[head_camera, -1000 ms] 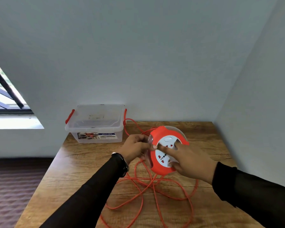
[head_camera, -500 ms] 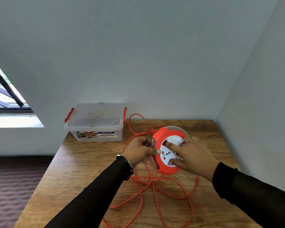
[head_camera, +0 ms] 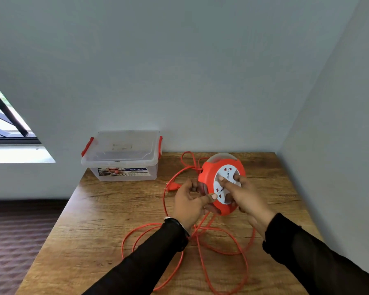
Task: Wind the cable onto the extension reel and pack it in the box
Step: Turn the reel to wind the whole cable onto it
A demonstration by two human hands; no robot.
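An orange extension reel (head_camera: pixel 208 177) with a white socket face is held upright above the wooden table (head_camera: pixel 115 211). My left hand (head_camera: pixel 189 202) grips its left rim, thumb on the orange edge. My right hand (head_camera: pixel 243 195) lies over the white socket face, with its fingers curled onto the face. Loose orange cable (head_camera: pixel 232 250) lies in loops on the table below and in front of the reel, and its plug end (head_camera: pixel 173 186) rests left of the reel. The clear plastic box (head_camera: pixel 124 156) with red latches stands lidded at the table's back left.
The table sits in a corner, with a wall behind and another close on the right. Its left edge drops to a dark patterned floor (head_camera: pixel 13 241). A window (head_camera: pixel 2 122) is at the far left.
The socket face has turned under my right hand. The cable loops in front have shifted and the plug end now shows left of the reel.
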